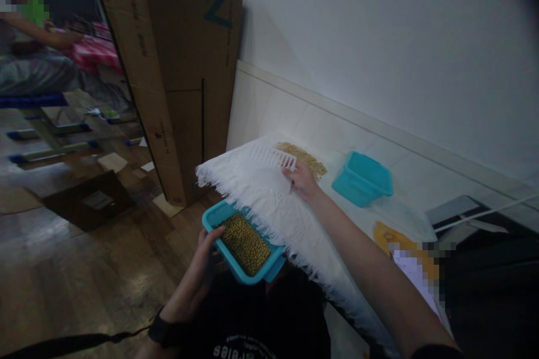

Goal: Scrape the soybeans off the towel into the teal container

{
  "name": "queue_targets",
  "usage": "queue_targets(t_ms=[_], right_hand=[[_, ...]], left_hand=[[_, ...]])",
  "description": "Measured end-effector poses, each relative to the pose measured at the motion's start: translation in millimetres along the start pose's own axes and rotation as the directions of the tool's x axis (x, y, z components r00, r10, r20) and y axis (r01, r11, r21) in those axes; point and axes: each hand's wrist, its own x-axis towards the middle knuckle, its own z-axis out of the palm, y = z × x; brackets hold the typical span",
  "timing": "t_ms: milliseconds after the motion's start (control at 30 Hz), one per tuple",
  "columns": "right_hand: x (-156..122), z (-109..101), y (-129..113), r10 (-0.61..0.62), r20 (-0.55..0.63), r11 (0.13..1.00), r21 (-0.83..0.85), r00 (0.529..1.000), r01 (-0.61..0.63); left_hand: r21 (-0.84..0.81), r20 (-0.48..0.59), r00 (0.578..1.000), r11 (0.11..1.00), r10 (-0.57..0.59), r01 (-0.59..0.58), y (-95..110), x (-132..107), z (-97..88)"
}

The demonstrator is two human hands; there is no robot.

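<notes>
My left hand (pixel 205 249) grips the near left side of a turquoise plastic container (pixel 231 270), its thumb over the rim. Small greenish-yellow beans (pixel 246 244) lie inside. This container is held just off the table's front edge, under the fringe of a white cloth (pixel 290 224). In my right hand (pixel 304 180) is a white plastic slotted scoop (pixel 269 171), low over the cloth; I cannot tell whether it touches. White on white makes the scoop's outline hard to make out. Behind my right hand, a patch of tan grains (pixel 305 158) is spread on the table.
A second turquoise container (pixel 362 179) stands to the right on the white table (pixel 269 106) by the wall. A tall cardboard box (pixel 189 67) rises at the left. Cardboard pieces (pixel 88 199) lie on the wooden floor. Another person (pixel 54 45) sits at far left.
</notes>
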Motion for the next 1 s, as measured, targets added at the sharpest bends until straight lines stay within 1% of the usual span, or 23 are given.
queue_targets(t_ms=[100, 233, 300, 367, 433, 467, 533, 600, 700, 767, 833, 900, 1000], right_hand=[[15, 15, 2, -0.05, -0.025, 0.999, -0.011, 0.998, 0.05], [27, 32, -1, -0.044, -0.097, 0.999, 0.023, 0.994, 0.046], [29, 33, -4, -0.046, -0.133, 0.998, 0.029, 0.99, 0.051], [26, 27, -8, -0.086, -0.172, 0.996, 0.006, 0.981, 0.089], [15, 15, -12, -0.191, -0.223, 0.981, -0.077, 0.956, 0.178], [7, 9, -13, -0.266, -0.244, 0.961, -0.147, 0.933, 0.236], [-17, -3, -13, -0.416, -0.255, 0.887, -0.325, 0.873, 0.327], [-46, -10, -12, -0.492, -0.238, 0.805, -0.491, 0.838, 0.333], [-86, -9, -6, -0.538, -0.235, 0.703, -0.655, 0.81, 0.277], [-102, -4, -1, -0.557, -0.223, 0.643, -0.725, 0.8, 0.246], [-108, 1, 3, -0.563, -0.199, 0.59, -0.776, 0.802, 0.222], [-108, 6, 7, -0.562, -0.167, 0.55, -0.807, 0.81, 0.215], [-106, 13, 10, -0.563, -0.122, 0.52, -0.821, 0.817, 0.235]], left_hand=[[-0.001, 0.01, 1.0, 1.0, -0.005, 0.005, 0, 0, -0.5], [0.0, 0.019, 1.0, 1.0, -0.014, 0.014, 0, 0, -0.9], [-0.014, 0.017, 1.0, 1.0, -0.02, 0.021, 1, -1, -0.6], [-0.019, 0.017, 1.0, 1.0, -0.021, 0.022, 2, -2, 0.0], [-0.017, 0.019, 1.0, 1.0, -0.024, 0.024, 3, -3, 0.4], [-0.017, 0.021, 0.999, 1.0, -0.026, 0.026, 3, -3, 0.4], [-0.018, 0.022, 0.999, 1.0, -0.023, 0.023, 3, -4, -0.1], [-0.016, 0.013, 1.0, 1.0, -0.011, 0.011, 1, -3, -1.0], [0.006, 0.021, 1.0, 1.0, 0.009, -0.009, -2, -1, -2.0], [0.013, 0.017, 1.0, 1.0, 0.015, -0.015, -2, 0, -2.0], [0.009, 0.001, 1.0, 1.0, 0.012, -0.012, -2, 1, -1.3], [0.007, -0.017, 1.0, 1.0, 0.004, -0.004, -1, 1, -0.4], [0.015, -0.013, 1.0, 1.0, 0.008, -0.008, 0, 0, 0.1]])
